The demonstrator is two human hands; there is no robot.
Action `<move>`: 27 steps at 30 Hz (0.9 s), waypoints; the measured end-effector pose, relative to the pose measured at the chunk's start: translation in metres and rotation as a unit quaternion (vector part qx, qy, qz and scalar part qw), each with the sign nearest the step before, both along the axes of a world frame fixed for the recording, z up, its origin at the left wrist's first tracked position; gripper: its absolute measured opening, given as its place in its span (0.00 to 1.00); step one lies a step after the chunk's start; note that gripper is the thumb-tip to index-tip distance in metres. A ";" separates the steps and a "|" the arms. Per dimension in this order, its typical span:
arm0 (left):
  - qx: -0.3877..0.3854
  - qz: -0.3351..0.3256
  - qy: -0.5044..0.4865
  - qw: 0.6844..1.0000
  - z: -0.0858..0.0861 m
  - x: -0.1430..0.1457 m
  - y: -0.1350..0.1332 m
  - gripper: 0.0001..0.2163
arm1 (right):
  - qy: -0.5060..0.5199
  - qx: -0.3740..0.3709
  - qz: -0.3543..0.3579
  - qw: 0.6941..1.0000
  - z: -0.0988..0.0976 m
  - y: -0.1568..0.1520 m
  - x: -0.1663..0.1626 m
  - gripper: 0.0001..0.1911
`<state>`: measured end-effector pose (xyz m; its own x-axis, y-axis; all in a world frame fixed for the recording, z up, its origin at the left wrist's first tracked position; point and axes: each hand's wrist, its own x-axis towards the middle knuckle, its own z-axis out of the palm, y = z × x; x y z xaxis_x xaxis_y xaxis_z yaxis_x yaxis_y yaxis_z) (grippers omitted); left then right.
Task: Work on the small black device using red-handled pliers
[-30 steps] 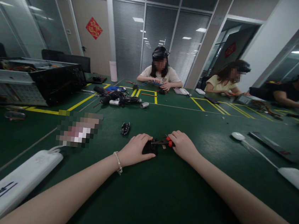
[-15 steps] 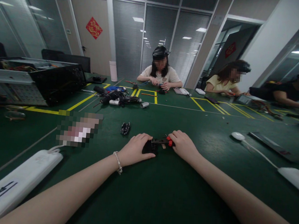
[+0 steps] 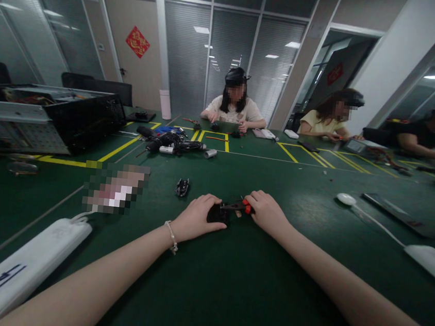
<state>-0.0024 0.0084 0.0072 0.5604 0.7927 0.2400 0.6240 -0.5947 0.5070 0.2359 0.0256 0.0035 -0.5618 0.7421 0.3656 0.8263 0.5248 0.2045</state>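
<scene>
Yellow-taped green table (image 3: 258, 292), blinds (image 3: 184, 50) beyond; left hand (image 3: 198, 215) clasping a black part (image 3: 217, 215), right hand (image 3: 267, 210) gripping red-handled pliers (image 3: 241, 205)

Red-handled dark metal pliers (image 3: 241, 205): partly hidden in my bare right hand (image 3: 267, 211), tip contact too small to tell. Left of pliers, my bare left hand (image 3: 198, 214) covers part of small black block (image 3: 217, 215). Farther left of pliers, flat pinkish rectangular object (image 3: 116, 186) pixelated; black-marked white plastic bar (image 3: 32, 263) cut off.
</scene>
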 end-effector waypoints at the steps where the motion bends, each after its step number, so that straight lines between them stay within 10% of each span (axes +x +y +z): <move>1: -0.002 -0.001 -0.003 1.000 0.000 0.000 0.000 0.26 | 0.000 -0.001 -0.001 1.000 0.000 0.000 0.000 0.17; 27: 0.010 0.000 0.006 1.000 -0.001 -0.001 0.001 0.26 | -0.010 -0.001 -0.001 1.000 0.000 0.002 -0.001 0.16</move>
<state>-0.0035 0.0090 0.0060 0.5631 0.7881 0.2484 0.6301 -0.6040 0.4881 0.2347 0.0271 0.0031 -0.5667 0.7445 0.3530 0.8236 0.5229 0.2194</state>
